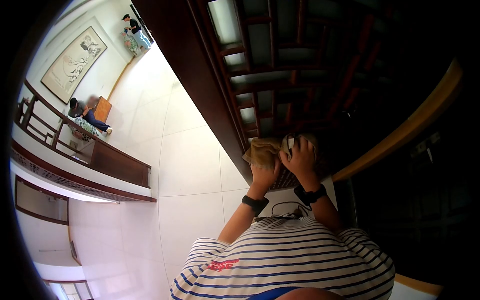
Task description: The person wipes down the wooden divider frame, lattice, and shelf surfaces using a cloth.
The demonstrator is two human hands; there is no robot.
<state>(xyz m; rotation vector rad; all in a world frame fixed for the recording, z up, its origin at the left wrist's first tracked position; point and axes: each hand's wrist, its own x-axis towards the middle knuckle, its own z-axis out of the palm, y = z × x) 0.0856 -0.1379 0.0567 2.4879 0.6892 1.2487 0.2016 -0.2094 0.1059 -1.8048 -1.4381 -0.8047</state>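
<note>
A brown cloth (263,151) is bunched against the lower part of a dark wooden lattice panel (280,77). My left hand (266,174) grips it, the fingers mostly hidden under its folds. Just to the right, my right hand (301,159) has its fingers bent over another part of brown cloth, close against the panel. Whether both parts belong to one piece, I cannot tell. Something small and pale with a dark edge shows by the right fingers, too unclear to name. Each wrist wears a black band (255,204).
Pale floor tiles (192,170) lie to the left. A dark wooden partition (120,167) stands beyond them. One person (85,112) sits near a framed picture (75,65); another person (132,27) stands further back. A curved yellow-brown wooden edge (405,132) runs along the dark right side.
</note>
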